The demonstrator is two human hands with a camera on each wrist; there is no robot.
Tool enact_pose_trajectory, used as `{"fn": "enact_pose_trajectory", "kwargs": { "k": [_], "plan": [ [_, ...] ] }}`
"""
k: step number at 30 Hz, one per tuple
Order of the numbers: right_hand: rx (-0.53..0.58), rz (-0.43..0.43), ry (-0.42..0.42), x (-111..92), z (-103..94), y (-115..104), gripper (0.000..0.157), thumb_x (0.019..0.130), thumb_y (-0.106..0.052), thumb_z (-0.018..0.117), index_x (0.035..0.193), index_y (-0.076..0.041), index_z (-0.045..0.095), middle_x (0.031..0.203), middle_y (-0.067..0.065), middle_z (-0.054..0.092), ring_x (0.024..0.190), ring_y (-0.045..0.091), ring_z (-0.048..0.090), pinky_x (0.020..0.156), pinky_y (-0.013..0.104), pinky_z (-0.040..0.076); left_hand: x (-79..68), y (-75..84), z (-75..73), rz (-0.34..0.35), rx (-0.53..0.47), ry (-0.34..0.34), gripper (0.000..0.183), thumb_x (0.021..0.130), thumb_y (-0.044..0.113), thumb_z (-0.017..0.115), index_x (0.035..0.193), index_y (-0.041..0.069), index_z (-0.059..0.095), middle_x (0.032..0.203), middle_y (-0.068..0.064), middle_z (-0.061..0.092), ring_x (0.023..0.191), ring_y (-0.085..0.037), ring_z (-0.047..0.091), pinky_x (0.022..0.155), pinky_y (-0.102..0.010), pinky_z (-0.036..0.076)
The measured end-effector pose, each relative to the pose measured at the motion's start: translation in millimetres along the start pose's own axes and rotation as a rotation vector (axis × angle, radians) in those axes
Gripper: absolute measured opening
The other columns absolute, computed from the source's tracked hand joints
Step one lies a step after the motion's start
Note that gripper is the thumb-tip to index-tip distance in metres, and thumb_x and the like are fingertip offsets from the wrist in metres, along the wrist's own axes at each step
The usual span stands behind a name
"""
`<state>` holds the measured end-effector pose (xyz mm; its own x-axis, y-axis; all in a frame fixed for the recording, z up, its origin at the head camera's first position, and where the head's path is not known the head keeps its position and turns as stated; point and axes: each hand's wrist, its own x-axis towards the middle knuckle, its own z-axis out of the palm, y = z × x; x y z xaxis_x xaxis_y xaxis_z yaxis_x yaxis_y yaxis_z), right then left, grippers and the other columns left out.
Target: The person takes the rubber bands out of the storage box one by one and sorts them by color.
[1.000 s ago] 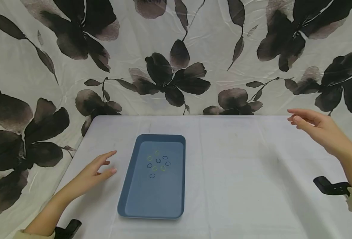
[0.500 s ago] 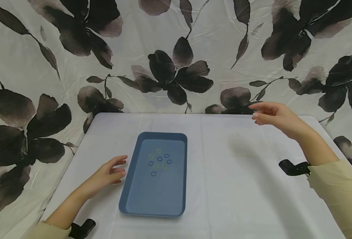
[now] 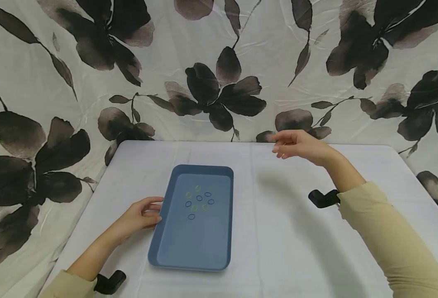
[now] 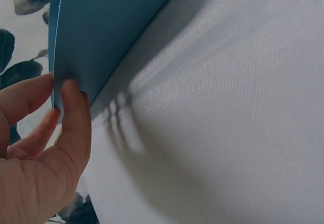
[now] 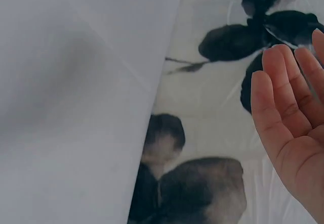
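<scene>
A blue rectangular tray (image 3: 192,244) lies on the white-covered table, left of centre in the head view. Several small thin loops, some dark blue (image 3: 191,217) and some yellow-green (image 3: 198,188), are spread over its floor. At the tray's left edge is my left hand (image 3: 138,216), its fingertips right at the rim. The left wrist view has its fingers (image 4: 76,125) slightly bent against the tray's outer wall (image 4: 106,27). My right hand (image 3: 297,145) hovers in the air beyond the tray's far right corner, fingers loosely bent, holding nothing; the right wrist view shows its bare palm (image 5: 304,158).
The white tablecloth (image 3: 278,244) stretches right of the tray. A curtain with dark flowers (image 3: 140,41) hangs behind the table's far edge. On each wrist sits a black device (image 3: 323,198).
My left hand has moved right to the tray's left rim. My right hand has swept left across the far side of the table towards the tray. The loops keep their places in the tray.
</scene>
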<state>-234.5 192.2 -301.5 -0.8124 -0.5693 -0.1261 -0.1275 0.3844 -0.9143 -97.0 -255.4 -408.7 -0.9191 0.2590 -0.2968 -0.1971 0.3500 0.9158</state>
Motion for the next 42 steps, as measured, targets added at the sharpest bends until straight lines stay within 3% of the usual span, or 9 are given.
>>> {"fn": "enact_pose_trajectory", "kwargs": {
  "k": [13, 27, 42],
  "plan": [
    [0.102, 0.041, -0.070, 46.1, 42.0, 5.5, 0.037, 0.092, -0.008, 0.056, 0.127, 0.000, 0.051, 0.097, 0.013, 0.059, 0.094, 0.030, 0.056, 0.083, 0.035, 0.048, 2.1, 4.3, 3.5, -0.021, -0.008, 0.036, 0.060, 0.084, -0.003, 0.061, 0.137, -0.009, 0.033, 0.119, -0.032, 0.049, 0.092, -0.024, 0.062, 0.073, -0.033, 0.053],
    [0.130, 0.060, -0.111, 92.9, 99.4, 0.7, 0.035, 0.089, -0.001, 0.058, 0.123, 0.001, 0.055, 0.092, 0.011, 0.058, 0.088, 0.023, 0.056, 0.083, 0.035, 0.049, 1.2, 9.1, 2.4, -0.033, 0.007, 0.055, 0.059, 0.081, -0.008, 0.061, 0.134, -0.010, 0.037, 0.114, -0.029, 0.051, 0.085, -0.022, 0.061, 0.070, -0.033, 0.052],
    [0.197, 0.144, -0.081, 121.5, 154.5, 4.7, 0.035, 0.086, 0.003, 0.060, 0.121, 0.006, 0.057, 0.084, 0.005, 0.059, 0.080, 0.017, 0.057, 0.080, 0.031, 0.050, 0.7, 10.6, 5.6, -0.041, 0.017, 0.069, 0.058, 0.081, -0.011, 0.060, 0.134, -0.010, 0.037, 0.111, -0.027, 0.053, 0.084, -0.024, 0.061, 0.067, -0.032, 0.052]
  ]
}}
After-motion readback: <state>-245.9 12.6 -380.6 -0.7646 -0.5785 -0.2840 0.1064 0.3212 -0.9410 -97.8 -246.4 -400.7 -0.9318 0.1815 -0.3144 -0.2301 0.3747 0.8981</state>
